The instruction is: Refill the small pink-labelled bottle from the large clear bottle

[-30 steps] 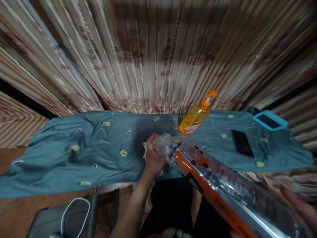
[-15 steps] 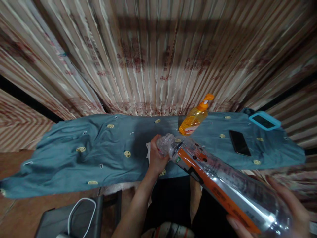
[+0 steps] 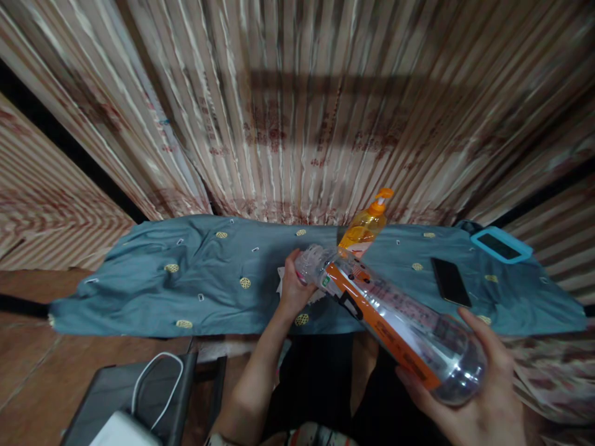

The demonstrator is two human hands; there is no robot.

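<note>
My right hand [image 3: 483, 384] is wrapped around the base of a large clear plastic bottle [image 3: 395, 316] with an orange label. The bottle slopes down to the left, its neck end at my left hand [image 3: 297, 286]. That hand is closed around a small clear, ridged container [image 3: 310, 262], which meets the neck of the large bottle. Whether the two touch or one sits inside the other I cannot tell. Beneath my left hand lies a white jagged-edged piece [image 3: 281, 284], partly covered. Just behind the large bottle stands an orange pump bottle [image 3: 364, 230] of yellow liquid, its lower part hidden.
A teal patterned cloth [image 3: 139, 291] covers the long table. On its right side lie a black phone [image 3: 450, 282] and a light-blue framed device [image 3: 502, 243]. Striped curtains [image 3: 297, 111] hang behind. At lower left, a dark stool [image 3: 116, 390] carries a white box with a cable.
The large bottle's base and my right hand have moved left and farther from the camera. My left hand keeps its hold on the small container. The whole view has shifted slightly.
</note>
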